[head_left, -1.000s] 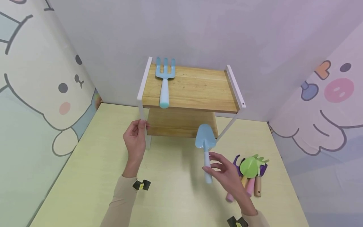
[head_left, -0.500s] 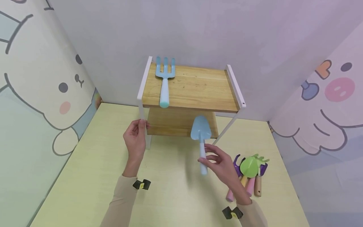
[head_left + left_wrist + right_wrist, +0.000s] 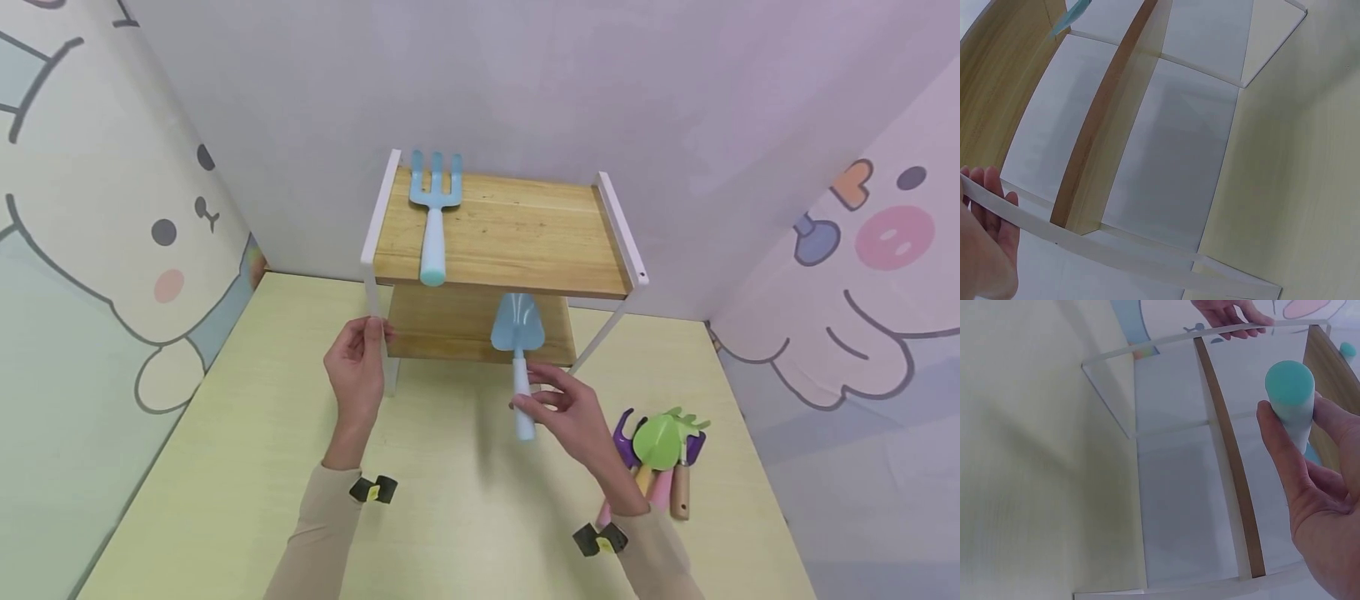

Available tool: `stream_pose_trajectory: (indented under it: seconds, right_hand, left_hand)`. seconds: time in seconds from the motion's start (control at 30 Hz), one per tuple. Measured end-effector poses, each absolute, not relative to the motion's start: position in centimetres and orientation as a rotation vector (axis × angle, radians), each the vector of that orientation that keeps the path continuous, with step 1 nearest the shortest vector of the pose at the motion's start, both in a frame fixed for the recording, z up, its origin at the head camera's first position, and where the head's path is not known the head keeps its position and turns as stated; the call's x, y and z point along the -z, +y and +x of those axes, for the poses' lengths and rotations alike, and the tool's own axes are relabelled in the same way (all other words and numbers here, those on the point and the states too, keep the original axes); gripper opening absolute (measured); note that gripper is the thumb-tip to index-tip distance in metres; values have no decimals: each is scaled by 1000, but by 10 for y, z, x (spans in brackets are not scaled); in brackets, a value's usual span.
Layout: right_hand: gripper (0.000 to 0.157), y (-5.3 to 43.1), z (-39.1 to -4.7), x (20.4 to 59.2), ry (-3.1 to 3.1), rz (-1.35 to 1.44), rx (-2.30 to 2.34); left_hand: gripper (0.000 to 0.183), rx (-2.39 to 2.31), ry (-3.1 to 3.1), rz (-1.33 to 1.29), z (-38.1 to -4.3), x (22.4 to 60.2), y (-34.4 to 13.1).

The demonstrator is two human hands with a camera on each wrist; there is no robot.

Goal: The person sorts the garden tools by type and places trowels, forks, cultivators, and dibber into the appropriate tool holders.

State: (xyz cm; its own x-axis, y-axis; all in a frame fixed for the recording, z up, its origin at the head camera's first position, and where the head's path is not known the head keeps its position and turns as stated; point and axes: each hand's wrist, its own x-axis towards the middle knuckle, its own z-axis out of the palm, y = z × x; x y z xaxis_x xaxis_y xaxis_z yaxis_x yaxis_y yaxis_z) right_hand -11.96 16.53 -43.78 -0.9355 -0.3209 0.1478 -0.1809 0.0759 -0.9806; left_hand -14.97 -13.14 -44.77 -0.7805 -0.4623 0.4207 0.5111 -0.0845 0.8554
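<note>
My right hand pinches the pale blue handle of a hand trowel between thumb and fingers. The trowel's blade points away, its tip partly hidden under the front edge of the rack's upper board, over the lower board. In the right wrist view the teal handle end faces the camera. My left hand grips the white left post of the two-tier rack; the left wrist view has its fingers round the white frame. A blue hand fork lies on the upper board's left side.
To the right on the table lies a pile of garden tools, with a green trowel on top and purple heads beneath. My right forearm partly covers a pink handle there. A grey wall stands close behind the rack.
My right hand has carried the trowel forward and left, so its blade now reaches under the upper board. The left hand keeps its grip on the post.
</note>
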Motion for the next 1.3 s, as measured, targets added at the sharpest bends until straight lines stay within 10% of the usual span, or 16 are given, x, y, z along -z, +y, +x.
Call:
stream_pose_trajectory:
  seconds: [1.3]
  right_hand:
    - [50, 124, -172, 425, 2223, -422, 1960]
  left_hand:
    - [24, 1921, -1530, -52, -149, 448, -131]
